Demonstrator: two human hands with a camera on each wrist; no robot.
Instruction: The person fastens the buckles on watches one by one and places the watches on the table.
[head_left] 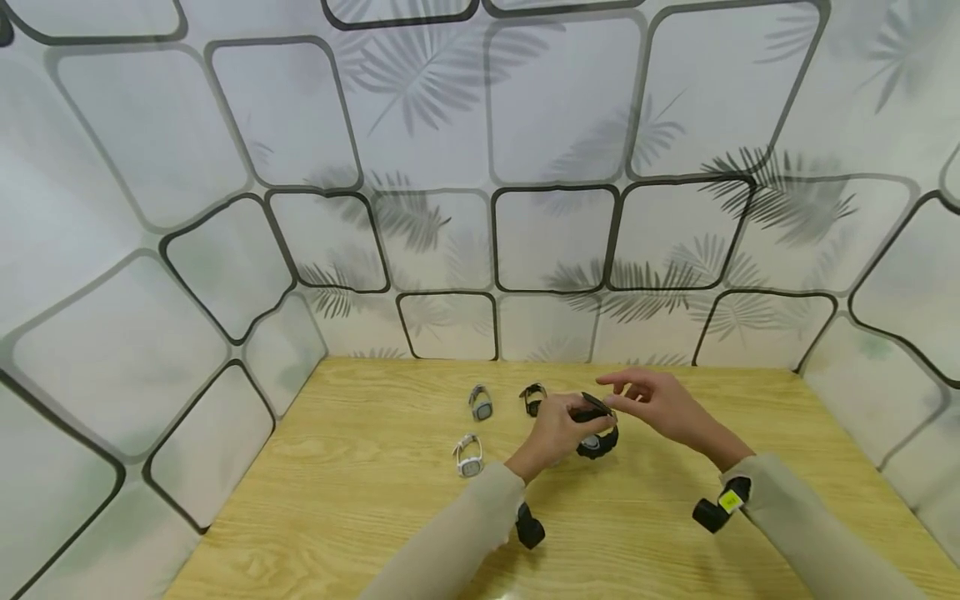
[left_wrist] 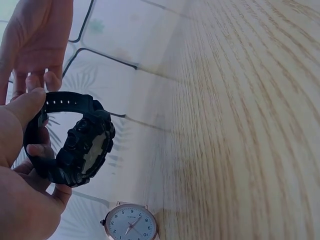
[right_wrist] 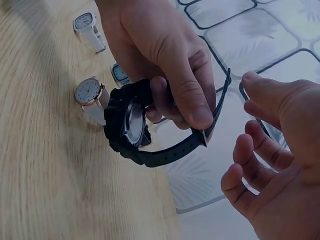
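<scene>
My left hand (head_left: 555, 429) pinches the strap of a black chunky wristwatch (head_left: 597, 444) between thumb and fingers. The watch hangs above the table, its strap bent into a loop and its round face turned aside. In the right wrist view, a strap end (right_wrist: 223, 95) sticks up past the left thumb, and a metal buckle (right_wrist: 204, 138) shows just below that thumb. My right hand (head_left: 660, 404) hovers beside the strap end, fingers loosely bent and holding nothing; a small gap separates it from the strap in the right wrist view.
A grey watch (head_left: 482, 406), a white square-faced watch (head_left: 469, 458) and a smaller black watch (head_left: 533, 400) are on the wooden table (head_left: 360, 508). A rose-gold round watch (left_wrist: 132, 222) lies near the left hand. Patterned cloth walls (head_left: 555, 242) border the table.
</scene>
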